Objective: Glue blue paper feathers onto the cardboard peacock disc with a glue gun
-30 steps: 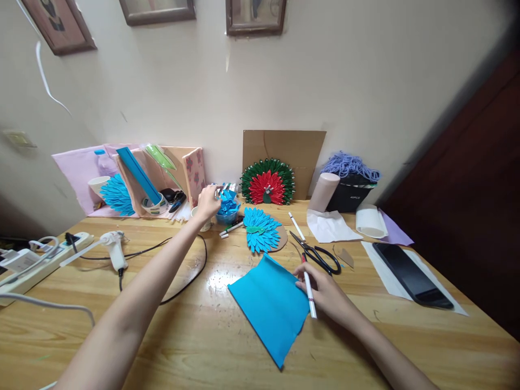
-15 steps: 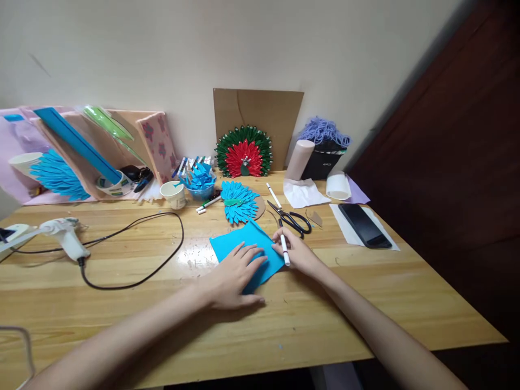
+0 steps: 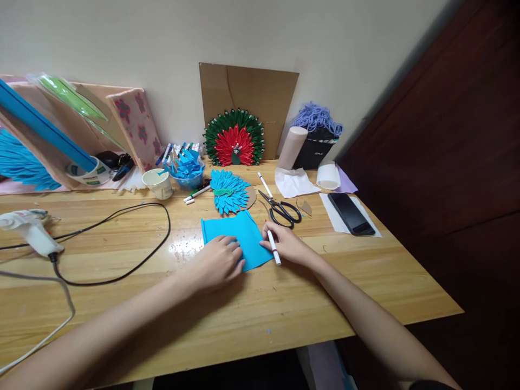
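A bright blue sheet of craft material lies on the table in front of me, its left and right edges slightly raised. My left hand covers its lower left corner, fingers bent and drawn together on it; what the fingertips do underneath is hidden. At the right edge of the sheet, my right hand is closed around a white marker with a dark red band. Its thumb and fingertips touch the sheet's edge. Just beyond lie black-handled scissors and a fan of blue petals with a green piece on brown card.
A glue gun with a looped black cable lies left. Behind stand a paper cup, a bowl of blue scraps and a red-and-green petal fan before cardboard. A phone lies right.
The blue sheet has turned so its far edge lies more level. My left hand has gone from spread flat to bent fingers at the lower left corner. The view has shifted right and down.
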A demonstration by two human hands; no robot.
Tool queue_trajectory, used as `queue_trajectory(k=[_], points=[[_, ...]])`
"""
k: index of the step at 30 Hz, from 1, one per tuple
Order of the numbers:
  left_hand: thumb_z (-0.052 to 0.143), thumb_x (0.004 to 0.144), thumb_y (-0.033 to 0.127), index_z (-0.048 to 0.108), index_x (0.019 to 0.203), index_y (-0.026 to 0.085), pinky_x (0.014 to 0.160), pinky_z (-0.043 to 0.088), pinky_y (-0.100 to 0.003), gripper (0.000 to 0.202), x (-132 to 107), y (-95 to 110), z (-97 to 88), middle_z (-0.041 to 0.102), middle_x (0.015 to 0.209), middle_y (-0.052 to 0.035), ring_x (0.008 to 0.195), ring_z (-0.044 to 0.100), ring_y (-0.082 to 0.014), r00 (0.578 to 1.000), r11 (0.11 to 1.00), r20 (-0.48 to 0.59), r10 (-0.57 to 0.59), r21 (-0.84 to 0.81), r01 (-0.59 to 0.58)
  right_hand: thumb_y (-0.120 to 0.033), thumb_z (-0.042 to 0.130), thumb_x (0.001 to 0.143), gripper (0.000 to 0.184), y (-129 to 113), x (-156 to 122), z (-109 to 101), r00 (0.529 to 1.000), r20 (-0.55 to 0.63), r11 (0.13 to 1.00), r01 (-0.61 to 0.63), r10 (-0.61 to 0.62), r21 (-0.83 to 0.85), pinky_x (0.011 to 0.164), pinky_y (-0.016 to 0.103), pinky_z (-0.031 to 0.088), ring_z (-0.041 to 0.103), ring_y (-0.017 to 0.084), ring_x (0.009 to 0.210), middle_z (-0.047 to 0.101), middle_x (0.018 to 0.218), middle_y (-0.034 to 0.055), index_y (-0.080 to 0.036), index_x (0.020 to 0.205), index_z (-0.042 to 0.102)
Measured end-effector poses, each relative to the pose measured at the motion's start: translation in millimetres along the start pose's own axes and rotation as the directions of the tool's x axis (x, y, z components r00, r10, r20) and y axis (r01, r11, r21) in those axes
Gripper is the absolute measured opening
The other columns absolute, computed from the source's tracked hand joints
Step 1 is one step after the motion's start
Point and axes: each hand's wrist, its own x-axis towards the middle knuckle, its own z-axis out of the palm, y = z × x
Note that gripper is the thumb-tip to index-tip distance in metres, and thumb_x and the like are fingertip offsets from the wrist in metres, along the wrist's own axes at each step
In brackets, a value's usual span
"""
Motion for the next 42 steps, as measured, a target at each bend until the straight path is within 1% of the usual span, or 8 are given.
queue_trajectory(k=[3, 6, 12, 15, 22, 27, 36, 42], points=[[0.031, 0.089, 0.027, 0.057, 0.098, 0.016, 0.072, 0.044, -0.036, 0.03, 20, 7, 4.8, 0.059, 0.089, -0.0119, 0.088, 0.052, -0.0245, 1.0, 0.998, -0.031, 0.004, 0.056, -0.003, -0.025, 0.058, 0.074, 0.014, 2, -1, -9, 1.0, 0.018, 0.999, -0.019, 0.02, -0.025, 0.053, 0.021, 0.033, 0.043, 0.009, 0.058, 0.047, 0.065, -0.0047, -0.019, 0.076, 0.045], [0.035, 0.087, 0.03, 0.05, 0.113, 0.015, 0.075, 0.043, -0.037, 0.033, 33, 10, 15.7, 0.054, 0.101, -0.0137, 0.091, 0.048, -0.025, 0.996, 0.999, -0.088, 0.003, 0.035, 0.0, -0.031, 0.059, 0.076, 0.017, -1, -3, -22, 0.996, 0.085, 1.0, 0.002, -0.002, -0.004, 0.054, 0.021, 0.034, 0.043, 0.01, 0.059, 0.049, 0.067, -0.0037, -0.019, 0.079, 0.048], [0.037, 0.086, 0.033, 0.035, 0.133, 0.02, 0.093, 0.035, -0.042, 0.049, 34, -1, 29.1, 0.042, 0.129, -0.0125, 0.113, 0.042, -0.0267, 0.996, 0.997, -0.09, -0.017, -0.081, 0.009, -0.043, 0.036, 0.089, 0.031, -2, -17, -29, 0.995, 0.065, 0.919, 0.039, -0.069, 0.391, 0.061, 0.025, 0.039, 0.046, 0.012, 0.063, 0.048, 0.069, -0.0006, -0.019, 0.091, 0.056], [0.038, 0.085, 0.037, 0.029, 0.137, 0.026, 0.101, 0.026, -0.045, 0.053, 35, -9, 31.3, 0.031, 0.142, -0.0071, 0.127, 0.031, -0.0266, 0.997, 0.991, -0.073, 0.019, -0.131, -0.029, -0.039, 0.045, 0.084, 0.024, 7, -24, -19, 0.997, 0.076, 0.858, -0.016, -0.026, 0.514, 0.062, 0.025, 0.04, 0.049, 0.012, 0.064, 0.053, 0.072, 0.0003, -0.018, 0.09, 0.056], [0.038, 0.086, 0.041, 0.026, 0.138, 0.028, 0.105, 0.021, -0.045, 0.056, 37, -17, 35.2, 0.028, 0.145, -0.0039, 0.131, 0.026, -0.0259, 0.997, 0.982, -0.064, 0.047, -0.181, -0.058, -0.025, 0.056, 0.077, 0.007, 11, -30, 1, 0.996, -0.088, 0.974, 0.005, 0.015, 0.228, 0.058, 0.023, 0.039, 0.052, 0.012, 0.065, 0.06, 0.078, 0.0015, -0.019, 0.082, 0.056], [0.038, 0.086, 0.041, 0.025, 0.138, 0.029, 0.105, 0.022, -0.046, 0.056, 37, -16, 35.1, 0.027, 0.145, -0.0033, 0.132, 0.025, -0.0258, 0.996, 0.983, -0.07, 0.048, -0.174, -0.06, -0.026, 0.055, 0.078, 0.007, 9, -29, 4, 0.984, -0.175, 0.984, -0.005, 0.036, 0.176, 0.057, 0.022, 0.039, 0.052, 0.012, 0.063, 0.059, 0.073, -0.0002, -0.019, 0.079, 0.052], [0.037, 0.086, 0.041, 0.024, 0.139, 0.029, 0.104, 0.022, -0.044, 0.056, 37, -15, 35.1, 0.028, 0.145, -0.0037, 0.131, 0.026, -0.0246, 0.996, 0.984, -0.081, 0.044, -0.168, -0.057, -0.024, 0.055, 0.077, 0.006, 6, -31, 3, 0.993, -0.113, 0.99, -0.001, 0.017, 0.142, 0.055, 0.022, 0.038, 0.053, 0.011, 0.063, 0.06, 0.074, 0.0004, -0.018, 0.077, 0.054], [0.038, 0.086, 0.041, 0.025, 0.138, 0.029, 0.104, 0.022, -0.044, 0.056, 37, -15, 34.5, 0.029, 0.145, -0.004, 0.131, 0.026, -0.0249, 0.996, 0.984, -0.08, 0.048, -0.169, -0.061, -0.024, 0.054, 0.078, 0.006, 6, -30, 4, 0.985, -0.162, 0.991, -0.03, 0.051, 0.13, 0.054, 0.021, 0.037, 0.051, 0.011, 0.061, 0.058, 0.072, -0.0007, -0.019, 0.079, 0.053]])
